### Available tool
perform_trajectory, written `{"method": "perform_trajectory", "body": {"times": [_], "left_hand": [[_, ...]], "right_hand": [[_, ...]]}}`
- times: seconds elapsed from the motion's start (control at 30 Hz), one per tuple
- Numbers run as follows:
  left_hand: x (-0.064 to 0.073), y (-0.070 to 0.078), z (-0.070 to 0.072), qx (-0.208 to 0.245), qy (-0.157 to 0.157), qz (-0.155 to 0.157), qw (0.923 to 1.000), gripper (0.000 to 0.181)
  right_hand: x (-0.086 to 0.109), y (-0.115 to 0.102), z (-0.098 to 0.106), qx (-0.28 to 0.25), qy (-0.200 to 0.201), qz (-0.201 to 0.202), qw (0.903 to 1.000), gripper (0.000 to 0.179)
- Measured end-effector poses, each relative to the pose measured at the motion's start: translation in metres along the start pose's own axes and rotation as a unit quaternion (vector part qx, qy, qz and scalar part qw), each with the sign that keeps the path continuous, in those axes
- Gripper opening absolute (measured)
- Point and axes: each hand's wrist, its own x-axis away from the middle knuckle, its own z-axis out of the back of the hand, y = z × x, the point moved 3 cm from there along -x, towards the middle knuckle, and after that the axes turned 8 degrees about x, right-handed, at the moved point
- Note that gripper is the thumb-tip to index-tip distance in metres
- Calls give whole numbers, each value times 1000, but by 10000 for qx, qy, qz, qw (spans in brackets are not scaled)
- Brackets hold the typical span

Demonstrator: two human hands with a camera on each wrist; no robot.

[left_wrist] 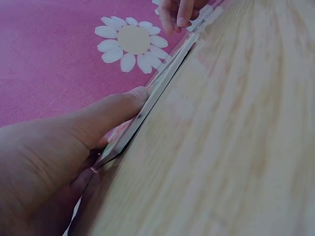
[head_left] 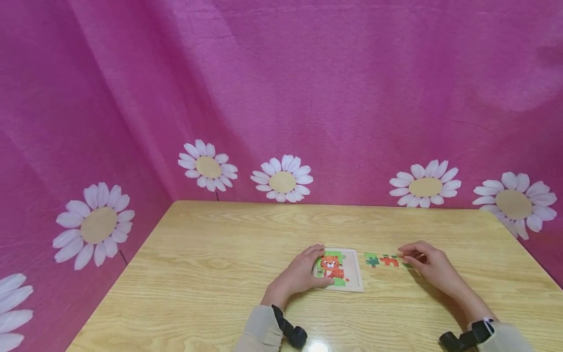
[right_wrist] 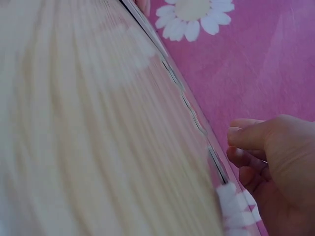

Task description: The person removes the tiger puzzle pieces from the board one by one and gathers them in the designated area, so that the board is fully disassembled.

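My left hand (head_left: 303, 269) grips a square wooden puzzle board (head_left: 359, 278) at its left side, thumb over the front edge and fingers by the far edge. An orange tiger picture (head_left: 332, 266) with green around it fills its left part; bare wood shows at its right. To the right of the board lie a green puzzle piece (head_left: 372, 259) and a red one (head_left: 389, 260). Another piece (right_wrist: 217, 167) lies flat beneath my right hand (head_left: 428, 264), partly hidden in the head view. The right hand hovers there with loosely bent fingers; nothing shows between them in the right wrist view.
The board and pieces lie on a light wood-grain table (head_left: 220, 259). Pink cloth (head_left: 352, 98) with large white daisies rises behind the table and along its left side. A black strap device (head_left: 290, 328) sits on each wrist.
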Motion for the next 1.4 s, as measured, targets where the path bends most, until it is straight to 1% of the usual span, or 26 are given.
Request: {"method": "perform_trajectory", "body": {"times": [0.13,0.33,0.57,0.77,1.0,1.2,1.4], "left_hand": [[-1,0,0,-23,-12,-46,10000,80],[-1,0,1,-15,13,-131,9999,79],[-1,-1,-1,126,6,-95,9999,78],[-1,-2,-1,171,-18,-92,9998,78],[-1,-3,-1,174,-9,-70,9998,78],[-2,-2,-1,159,-8,19,9999,79],[-2,-2,-1,153,0,-5,9999,79]], "right_hand": [[-3,-8,-8,-156,-11,2,9999,25],[-11,-22,-20,-453,-128,72,9989,23],[-17,-37,-29,-466,-256,121,9985,21],[-23,-46,-36,-553,-494,-35,9972,19],[-30,-58,-47,-635,-688,69,9956,17],[-34,-66,-57,-733,-940,-133,9928,12],[-39,-78,-65,-739,-1100,-277,9908,9]]}}
